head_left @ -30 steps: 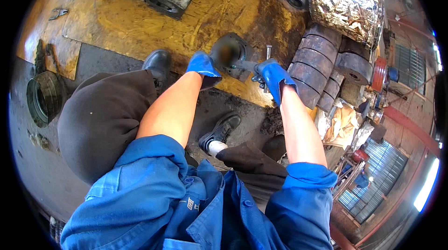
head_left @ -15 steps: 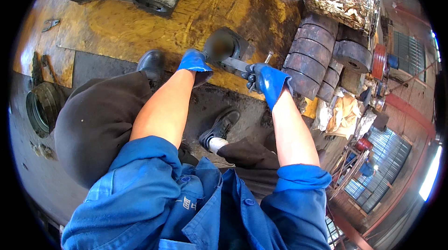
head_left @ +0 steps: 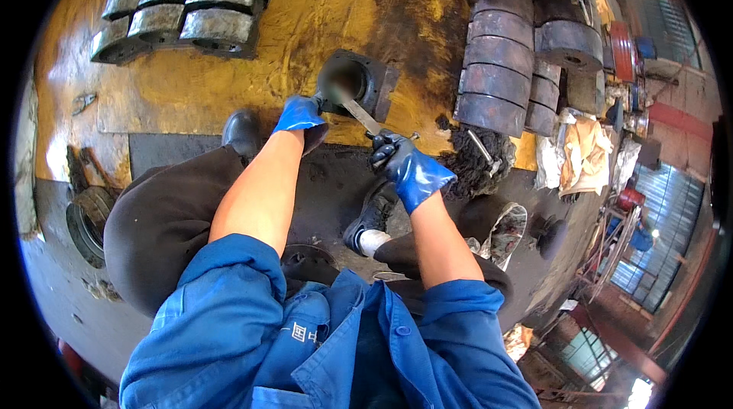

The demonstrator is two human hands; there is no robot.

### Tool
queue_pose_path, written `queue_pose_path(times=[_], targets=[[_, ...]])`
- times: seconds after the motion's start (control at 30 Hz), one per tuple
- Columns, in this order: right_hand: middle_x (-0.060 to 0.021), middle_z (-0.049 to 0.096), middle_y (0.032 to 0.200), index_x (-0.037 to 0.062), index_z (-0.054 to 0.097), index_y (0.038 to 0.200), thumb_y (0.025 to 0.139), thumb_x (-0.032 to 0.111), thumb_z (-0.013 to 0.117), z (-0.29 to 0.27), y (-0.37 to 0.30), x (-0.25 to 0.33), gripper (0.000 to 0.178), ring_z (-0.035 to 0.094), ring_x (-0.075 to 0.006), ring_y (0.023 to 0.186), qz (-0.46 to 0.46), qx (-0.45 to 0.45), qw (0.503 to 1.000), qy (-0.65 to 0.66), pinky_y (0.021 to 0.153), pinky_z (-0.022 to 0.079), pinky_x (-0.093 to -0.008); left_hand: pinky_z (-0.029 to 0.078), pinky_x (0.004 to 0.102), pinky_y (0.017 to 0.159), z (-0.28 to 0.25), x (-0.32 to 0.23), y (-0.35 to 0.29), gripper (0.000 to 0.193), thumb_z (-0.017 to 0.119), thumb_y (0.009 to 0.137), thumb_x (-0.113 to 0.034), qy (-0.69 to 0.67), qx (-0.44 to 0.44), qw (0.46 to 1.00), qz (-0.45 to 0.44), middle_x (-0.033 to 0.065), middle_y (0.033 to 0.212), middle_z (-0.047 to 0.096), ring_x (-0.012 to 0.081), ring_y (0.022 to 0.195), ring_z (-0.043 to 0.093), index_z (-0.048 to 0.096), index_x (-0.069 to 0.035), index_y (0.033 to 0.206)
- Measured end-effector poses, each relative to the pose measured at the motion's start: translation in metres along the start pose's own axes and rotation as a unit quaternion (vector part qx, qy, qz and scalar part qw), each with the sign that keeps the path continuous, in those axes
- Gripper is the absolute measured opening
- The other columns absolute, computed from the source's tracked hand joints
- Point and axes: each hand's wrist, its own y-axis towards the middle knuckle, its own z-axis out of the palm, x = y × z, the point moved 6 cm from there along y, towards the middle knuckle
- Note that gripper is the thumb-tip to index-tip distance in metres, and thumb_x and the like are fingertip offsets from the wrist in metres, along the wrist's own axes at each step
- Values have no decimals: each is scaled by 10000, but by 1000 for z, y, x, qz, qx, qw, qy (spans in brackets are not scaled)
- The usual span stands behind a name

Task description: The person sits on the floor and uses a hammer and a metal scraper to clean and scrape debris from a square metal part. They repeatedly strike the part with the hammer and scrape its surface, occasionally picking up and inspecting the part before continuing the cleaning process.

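A dark metal block (head_left: 382,88) with a large round bore sits on the yellow surface in front of me; a blur covers part of the bore. At its near left edge is my left hand (head_left: 301,114), in a blue glove, closed on the block's rim; most of the fingers are hidden. My right hand (head_left: 395,156), in a dark-fingered blue glove, is closed around a flat file-like metal tool (head_left: 359,114). That tool slants up and left, its far end reaching into the bore.
Rows of curved metal blocks (head_left: 221,27) stand at far left. Stacked dark cylindrical pieces (head_left: 495,77) rise at right, with a black shaggy heap (head_left: 481,161) and a metal rod (head_left: 479,146) before them. My shoe (head_left: 374,214) is below the block. A metal ring (head_left: 85,226) lies at left.
My right hand has swung left and nearer to me, so the tool now slants more steeply. The block and my left hand appear slightly further left and lower as the view has shifted.
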Motion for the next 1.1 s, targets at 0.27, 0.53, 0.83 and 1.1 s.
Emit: queue_pose_path(times=[0.27, 0.53, 0.83, 1.1], targets=[[44, 525, 682, 110, 567, 1014, 924, 289, 594, -24, -142, 114, 202, 393, -38, 467, -126, 7, 972, -197, 474, 357, -259, 485, 465, 732, 6, -2, 2, 270, 494, 923, -214, -94, -127, 986, 47, 222, 1036, 646, 418, 936, 616, 619, -144, 1152], [64, 396, 503, 127, 552, 755, 958, 394, 504, -191, -371, 182, 339, 342, -98, 442, -291, -39, 925, -242, 461, 290, -272, 287, 314, 411, 48, 3, 18, 288, 550, 955, -374, -763, 54, 629, -139, -9, 570, 428, 171, 469, 396, 539, -176, 747], [-55, 652, 762, 96, 586, 991, 935, 393, 562, -445, -378, 114, 304, 530, -169, 499, -411, -319, 854, -2, 443, 432, -323, 338, 410, 1006, 40, 24, 8, 520, 460, 949, -539, -643, 59, 739, -191, 49, 1324, 555, 248, 1251, 468, 562, -125, 1247], [-172, 686, 826, 76, 621, 1006, 932, 344, 504, -462, -286, 82, 301, 634, -321, 656, -365, -643, 586, -331, 580, 481, -461, 319, 421, 1032, 31, 18, 0, 514, 410, 965, -546, -605, 61, 764, -215, 36, 1312, 561, 231, 1229, 480, 540, -150, 1266]])
